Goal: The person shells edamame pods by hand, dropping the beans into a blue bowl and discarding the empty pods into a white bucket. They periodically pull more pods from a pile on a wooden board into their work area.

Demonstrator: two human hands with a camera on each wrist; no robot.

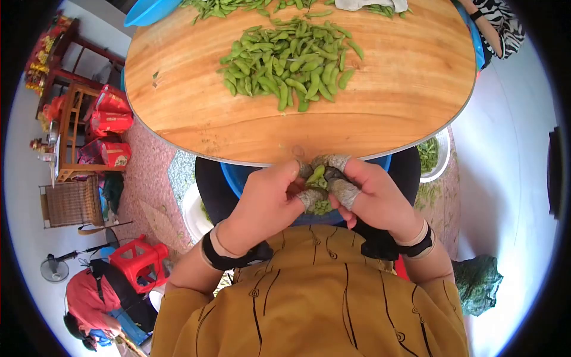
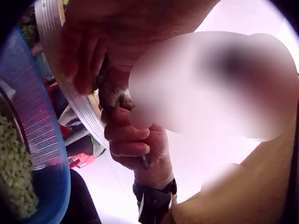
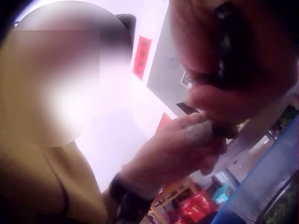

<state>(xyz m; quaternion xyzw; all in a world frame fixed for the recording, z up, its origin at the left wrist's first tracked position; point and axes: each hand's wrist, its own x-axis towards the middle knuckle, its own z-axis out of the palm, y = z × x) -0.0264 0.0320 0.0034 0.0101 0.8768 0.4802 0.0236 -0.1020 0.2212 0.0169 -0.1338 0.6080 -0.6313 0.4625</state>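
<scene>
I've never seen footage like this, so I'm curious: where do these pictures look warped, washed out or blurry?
Head view: strong fisheye, the tabletop bowed, corners black, wall at right glaring; left wrist view: smeared patches, blown-out background, beans in the tub soft; right wrist view: near hand dark and blurred, pale smeared patch upper left.

Mustard top (image 1: 297,297) with dark line motifs, black wristbands (image 1: 223,249) — grey-wrapped fingertips (image 1: 344,191).

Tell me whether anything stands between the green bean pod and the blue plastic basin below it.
Nothing visible beyond the fingers: the left hand and right hand hold the pod above the basin.
</scene>
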